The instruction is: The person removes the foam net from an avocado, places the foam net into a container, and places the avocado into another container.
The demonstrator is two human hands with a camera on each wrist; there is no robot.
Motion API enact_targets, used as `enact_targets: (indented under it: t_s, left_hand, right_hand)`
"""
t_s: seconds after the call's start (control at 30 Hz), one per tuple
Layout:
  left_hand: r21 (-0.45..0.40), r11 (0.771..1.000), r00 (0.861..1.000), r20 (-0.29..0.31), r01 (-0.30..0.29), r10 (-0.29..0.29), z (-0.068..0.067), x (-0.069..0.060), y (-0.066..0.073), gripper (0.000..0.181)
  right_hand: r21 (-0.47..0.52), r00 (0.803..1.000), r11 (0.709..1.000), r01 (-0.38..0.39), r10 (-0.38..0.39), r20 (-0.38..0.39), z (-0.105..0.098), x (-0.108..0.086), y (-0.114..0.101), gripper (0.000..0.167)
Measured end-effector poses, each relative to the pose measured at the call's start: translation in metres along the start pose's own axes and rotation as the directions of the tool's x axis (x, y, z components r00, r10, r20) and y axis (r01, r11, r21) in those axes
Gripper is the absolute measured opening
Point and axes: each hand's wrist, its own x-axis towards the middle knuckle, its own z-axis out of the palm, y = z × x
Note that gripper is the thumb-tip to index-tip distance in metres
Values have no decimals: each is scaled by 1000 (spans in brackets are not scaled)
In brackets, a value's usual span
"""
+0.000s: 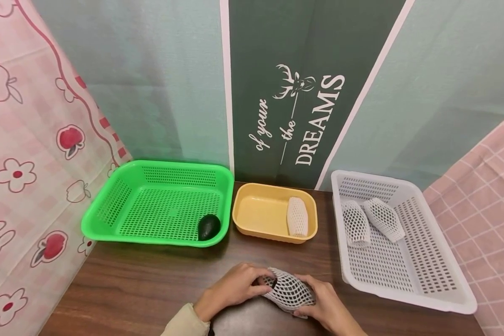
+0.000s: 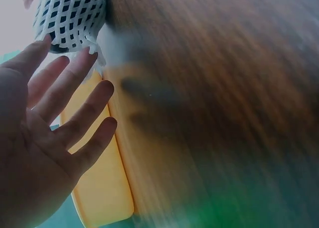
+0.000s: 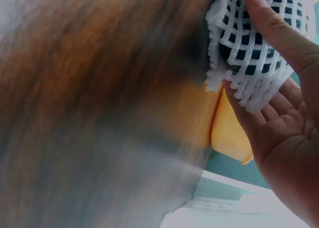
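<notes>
Low over the table, a dark avocado wrapped in a white foam net (image 1: 290, 293) lies between both hands. At the net's left end, my left hand (image 1: 241, 284) pinches the edge with thumb and forefinger. The left wrist view shows its other fingers spread away from the net. My right hand (image 1: 325, 301) grips the right end, thumb on the near side and fingers beneath. In the right wrist view, the net's loose frilled end (image 3: 249, 91) hangs over the fingers. Dark skin shows through the mesh.
A green basket (image 1: 151, 240) at left holds one bare dark avocado (image 1: 209, 227). The yellow tray (image 1: 256, 217) in the middle holds a white foam net (image 1: 297, 217). At right, a white basket (image 1: 420, 298) holds two net-wrapped avocados (image 1: 356, 224). Fabric hangs behind.
</notes>
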Motion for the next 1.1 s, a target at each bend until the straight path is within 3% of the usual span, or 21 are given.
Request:
enact_targets:
  t_s: [0.37, 0.5, 0.7, 0.9, 1.1]
  left_hand:
    - [107, 994, 999, 26, 16, -19, 1, 0, 6, 48]
    - [124, 992, 999, 40, -9, 4, 3, 1, 7, 58]
    - [160, 987, 997, 71, -4, -7, 6, 1, 9, 67]
    - [155, 988, 994, 102, 25, -41, 7, 3, 12, 70]
    - [140, 990, 996, 84, 18, -30, 12, 5, 14, 67]
  right_hand:
    - [28, 999, 1000, 11, -12, 48, -6, 1, 3, 62]
    - [2, 999, 999, 39, -39, 26, -4, 0, 3, 61]
    - [-31, 996, 997, 77, -78, -33, 1, 0, 0, 60]
    - [-70, 995, 994, 83, -87, -53, 3, 1, -2, 60]
    - [-71, 996, 994, 79, -82, -39, 2, 2, -1, 59]
